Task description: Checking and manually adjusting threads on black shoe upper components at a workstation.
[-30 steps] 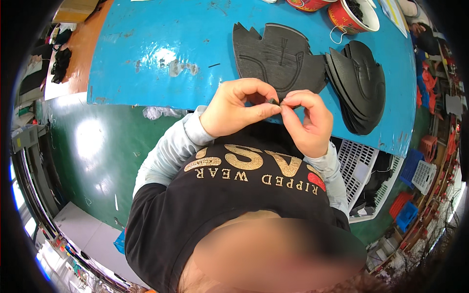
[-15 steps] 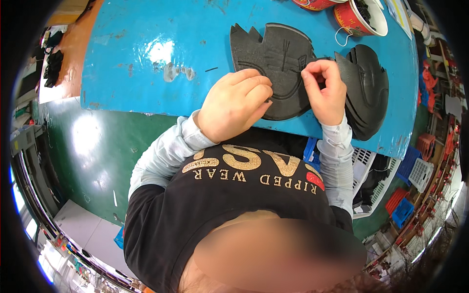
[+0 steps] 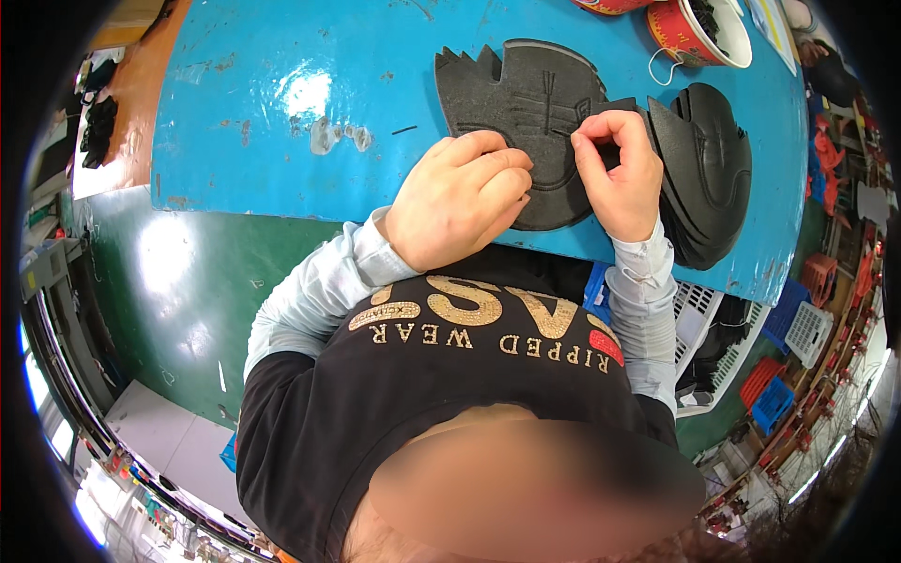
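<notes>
A black moulded sheet piece (image 3: 511,94) with a jagged far-left edge and raised curved lines lies flat near the table's front edge. My left hand (image 3: 460,197) is closed over its near left edge, knuckles up, the fingertips partly hidden. My right hand (image 3: 624,178) is over its right side, thumb and forefinger tips pressed together above the surface. Whatever they pinch is too small to make out. To the right of that hand rests a stack of similar black moulded pieces (image 3: 709,178).
The blue table (image 3: 272,159) has a small dark sliver (image 3: 404,129) on it. At the far right stands a red-and-white paper bucket (image 3: 694,33) holding black scraps, with another bucket (image 3: 610,4) beside it. White slotted crates (image 3: 694,319) sit below the table's right side.
The black piece has shifted slightly to the left and away. My right fingertips have moved a little left over it, while my left hand stays nearly in place.
</notes>
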Motion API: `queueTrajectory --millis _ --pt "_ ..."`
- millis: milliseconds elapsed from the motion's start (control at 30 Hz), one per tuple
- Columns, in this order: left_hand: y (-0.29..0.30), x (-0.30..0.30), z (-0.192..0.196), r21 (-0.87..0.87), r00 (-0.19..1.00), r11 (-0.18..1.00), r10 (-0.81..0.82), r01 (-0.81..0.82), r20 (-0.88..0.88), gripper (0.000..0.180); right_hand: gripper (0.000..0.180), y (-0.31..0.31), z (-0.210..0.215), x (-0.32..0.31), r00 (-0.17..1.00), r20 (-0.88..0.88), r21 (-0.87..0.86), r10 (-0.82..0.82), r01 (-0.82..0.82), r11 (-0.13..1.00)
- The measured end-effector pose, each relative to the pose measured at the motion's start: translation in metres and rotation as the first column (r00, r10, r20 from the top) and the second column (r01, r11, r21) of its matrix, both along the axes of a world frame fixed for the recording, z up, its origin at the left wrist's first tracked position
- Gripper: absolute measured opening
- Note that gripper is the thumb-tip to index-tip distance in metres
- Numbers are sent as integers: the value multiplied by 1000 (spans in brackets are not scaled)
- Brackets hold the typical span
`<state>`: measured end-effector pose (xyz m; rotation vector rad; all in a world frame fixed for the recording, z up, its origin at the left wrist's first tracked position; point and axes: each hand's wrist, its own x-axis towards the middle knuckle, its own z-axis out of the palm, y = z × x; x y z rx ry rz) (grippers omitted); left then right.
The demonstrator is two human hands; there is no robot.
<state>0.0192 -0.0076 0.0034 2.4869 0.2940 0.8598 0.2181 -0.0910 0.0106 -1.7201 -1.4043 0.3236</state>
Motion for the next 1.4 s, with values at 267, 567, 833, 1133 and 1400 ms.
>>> queueTrajectory --millis 267,567,833,1133,1400 --pt "4 5 6 27 1000 1000 -12 12 -23 29 18 4 5 2 1000 8 -40 24 -24 999" --pt "2 22 -3 161 993 987 19 0 -115 29 15 3 8 4 985 150 -63 86 -78 995" --pt "0 25 -3 131 996 991 36 -24 -88 28 32 -6 -8 0 895 445 128 21 -87 988" --pt "-7 8 0 -316 980 948 27 38 196 24 23 -32 -3 -13 935 -343 213 86 -11 977" --pt "-16 -4 5 -912 974 390 120 129 190 18 22 -34 8 -50 680 -716 133 156 -87 987"
